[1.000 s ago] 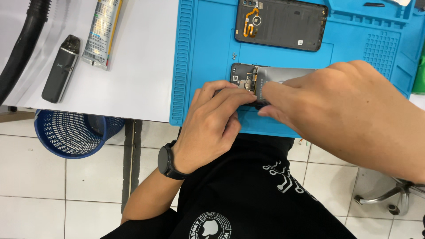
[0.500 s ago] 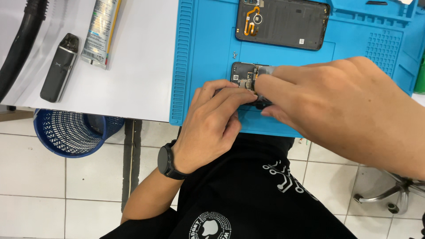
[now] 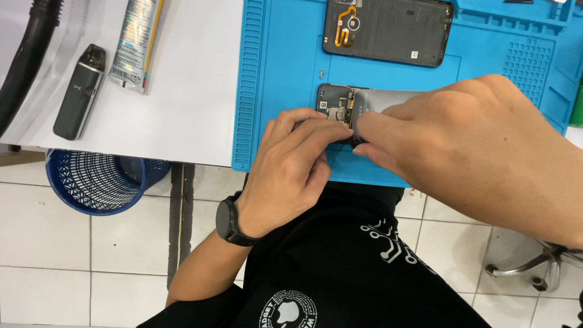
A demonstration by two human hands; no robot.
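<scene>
1. Left hand [image 3: 291, 173]: came up from the near edge of the blue work mat [image 3: 279, 73], wrist bent, black watch [image 3: 231, 222] on the wrist. Fingers were curled tight, tips pressed against the near left end of the opened phone [image 3: 355, 103]. Whether they pinched a small part could not be told.

2. Right hand [image 3: 473, 146]: reached in from the right side of the mat, back of the hand upward, fingers drawn close together, tips meeting the left fingertips over the phone. Anything held between them was hidden.

3. Opened phone: lay flat on the mat near its near edge, mostly covered by both hands. Only its left end with exposed circuitry and a strip of grey shielding showed. Its long axis ran left to right along the mat's edge.

4. Back cover [image 3: 388, 30]: dark, inner side up, on the mat's far part, well apart from the hands, long axis also left to right.

5. Left of the mat: glue tube [image 3: 135, 42] and dark pod-shaped device [image 3: 79, 91].
</scene>
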